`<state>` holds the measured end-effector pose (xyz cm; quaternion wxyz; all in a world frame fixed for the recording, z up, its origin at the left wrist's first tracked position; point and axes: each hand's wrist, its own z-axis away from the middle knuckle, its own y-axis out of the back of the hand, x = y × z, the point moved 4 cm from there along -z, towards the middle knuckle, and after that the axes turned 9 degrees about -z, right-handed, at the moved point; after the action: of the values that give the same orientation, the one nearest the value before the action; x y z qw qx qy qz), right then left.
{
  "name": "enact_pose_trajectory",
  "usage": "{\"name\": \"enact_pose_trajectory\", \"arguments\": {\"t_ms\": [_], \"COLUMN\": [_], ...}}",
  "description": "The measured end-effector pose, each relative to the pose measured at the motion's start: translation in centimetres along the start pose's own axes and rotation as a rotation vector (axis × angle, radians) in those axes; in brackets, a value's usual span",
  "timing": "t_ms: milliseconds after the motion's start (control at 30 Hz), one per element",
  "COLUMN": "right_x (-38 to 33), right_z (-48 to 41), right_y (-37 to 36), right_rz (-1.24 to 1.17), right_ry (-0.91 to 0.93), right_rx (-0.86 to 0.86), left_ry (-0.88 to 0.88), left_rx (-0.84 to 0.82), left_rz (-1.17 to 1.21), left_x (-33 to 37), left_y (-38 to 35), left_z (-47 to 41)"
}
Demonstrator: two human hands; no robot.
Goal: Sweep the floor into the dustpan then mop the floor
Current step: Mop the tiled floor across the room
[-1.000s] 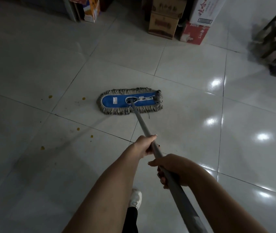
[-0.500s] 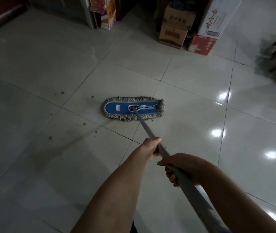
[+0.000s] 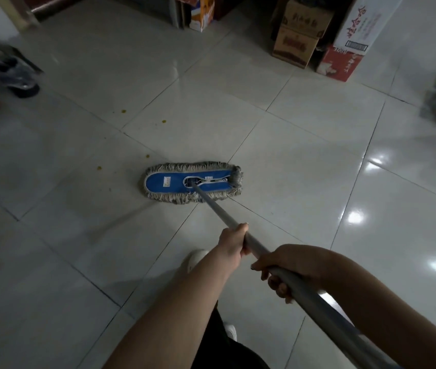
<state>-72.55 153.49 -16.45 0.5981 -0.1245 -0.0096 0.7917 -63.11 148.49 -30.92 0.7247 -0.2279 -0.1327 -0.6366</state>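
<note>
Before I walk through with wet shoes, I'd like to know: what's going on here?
A person is mopping the glossy pale tiled floor. Both hands grip the long grey metal mop handle, the left hand further down it than the right hand. The flat blue mop head with a grey fringe lies on the tiles ahead. A few small yellow-orange crumbs lie on the floor to its left, not swept up.

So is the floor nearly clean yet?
Not quite. Sweeping seems over, since mopping is on: the left hand and right hand grip the mop handle, mop head flat on the tiles. Left over: yellow specks beside it.
</note>
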Motion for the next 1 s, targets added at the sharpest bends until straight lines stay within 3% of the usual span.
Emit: {"name": "enact_pose_trajectory", "arguments": {"t_ms": [500,1000], "right_x": [-4.3,-25.0], "right_z": [-3.1,-8.6], "right_y": [3.9,5.9], "right_rz": [0.2,0.249], "right_ry": [-0.047,-0.009], "right_rx": [0.037,-0.01], "left_ry": [0.019,0.009], "left_rx": [0.007,0.147], "left_rz": [0.052,0.121], "left_x": [3.2,20.5], "left_y": [-1.2,2.6], "left_z": [-3.2,-13.2]}}
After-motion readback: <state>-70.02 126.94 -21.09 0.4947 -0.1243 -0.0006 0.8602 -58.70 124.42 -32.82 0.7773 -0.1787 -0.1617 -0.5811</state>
